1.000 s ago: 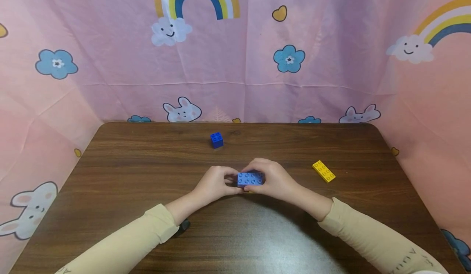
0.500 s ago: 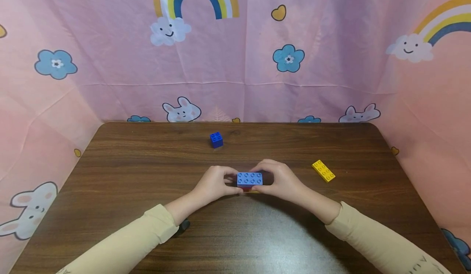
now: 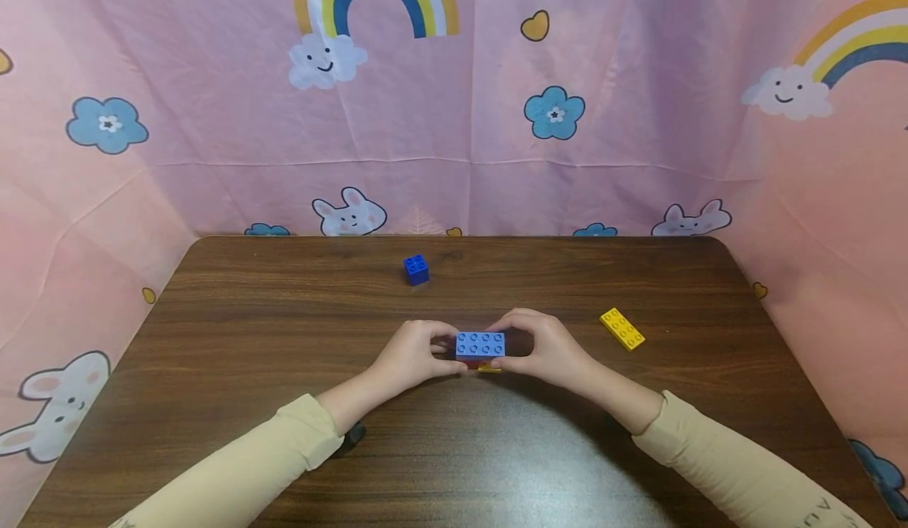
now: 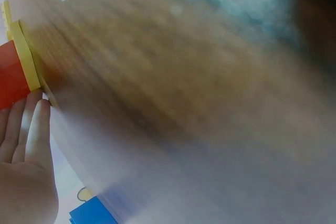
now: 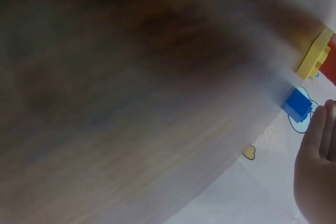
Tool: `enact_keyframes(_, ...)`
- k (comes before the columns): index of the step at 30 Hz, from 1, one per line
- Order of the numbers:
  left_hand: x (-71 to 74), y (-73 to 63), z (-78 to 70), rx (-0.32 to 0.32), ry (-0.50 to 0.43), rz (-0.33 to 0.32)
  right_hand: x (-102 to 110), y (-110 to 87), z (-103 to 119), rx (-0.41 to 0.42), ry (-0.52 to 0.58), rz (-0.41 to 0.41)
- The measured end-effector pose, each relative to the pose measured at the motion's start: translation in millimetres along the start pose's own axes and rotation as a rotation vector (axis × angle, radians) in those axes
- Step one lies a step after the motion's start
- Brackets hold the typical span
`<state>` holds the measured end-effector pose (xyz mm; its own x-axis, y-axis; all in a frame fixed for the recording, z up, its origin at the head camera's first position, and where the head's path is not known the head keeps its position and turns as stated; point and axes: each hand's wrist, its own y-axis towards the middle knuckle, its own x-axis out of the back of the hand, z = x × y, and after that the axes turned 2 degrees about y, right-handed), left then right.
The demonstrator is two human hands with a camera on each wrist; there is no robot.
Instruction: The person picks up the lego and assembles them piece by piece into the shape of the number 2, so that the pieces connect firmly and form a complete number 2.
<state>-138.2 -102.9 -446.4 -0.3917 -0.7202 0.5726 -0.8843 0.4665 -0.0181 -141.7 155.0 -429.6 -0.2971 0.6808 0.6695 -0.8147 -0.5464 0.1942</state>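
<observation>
A small stack of toy building bricks stands in mid-table: a light-blue brick (image 3: 480, 344) on top, a red brick (image 4: 11, 74) under it and a thin yellow plate (image 4: 26, 56) at the bottom. The left hand (image 3: 414, 355) grips the left end of the stack, thumb at the front and fingers behind. Around the right end curves the right hand (image 3: 549, 347), its thumb at the front right corner and its index finger at the back. In the right wrist view its other fingers (image 5: 314, 135) reach out below the red brick. The fingers' contact behind the stack is hidden.
A small dark-blue brick (image 3: 416, 270) stands towards the back of the brown table (image 3: 284, 299). To the right lies a yellow studded plate (image 3: 622, 329). A dark object (image 3: 352, 436) is partly hidden by the left sleeve. Pink printed cloth (image 3: 426, 118) hangs behind the table.
The right hand has slid rightward along the stack, uncovering more of the light-blue brick's top and the red and yellow below. The left hand and the stack stay nearly still.
</observation>
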Motion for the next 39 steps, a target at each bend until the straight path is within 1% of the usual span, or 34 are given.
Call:
enact_keyframes(4,0.1,-0.2,-0.8,0.000,0.001,0.003,1,-1.0,0,-0.043,0.067,0.014)
enact_keyframes(10,1.2,-0.6,-2.2,0.010,-0.006,0.009,2,-1.2,-1,-0.117,0.204,0.035)
enact_keyframes(14,2.3,-0.9,-1.9,0.023,-0.009,0.019,2,-1.0,-1,-0.156,0.250,0.042)
enact_keyframes(19,4.2,-2.1,-0.2,0.035,-0.026,0.040,2,-1.0,0,-0.167,0.256,0.043)
enact_keyframes(23,6.8,-3.8,2.6,0.033,-0.019,0.043,2,-0.9,1,-0.168,0.259,0.042)
enact_keyframes(28,9.5,-5.9,8.0,0.024,-0.016,0.032,2,-1.2,1,-0.161,0.251,0.040)
enact_keyframes(31,11.6,-7.7,10.2,0.028,-0.017,0.023,3,-1.5,2,-0.158,0.255,0.040)
enact_keyframes(39,19.2,-11.1,12.5,0.041,0.021,-0.015,3,-1.5,1,-0.153,0.252,0.039)
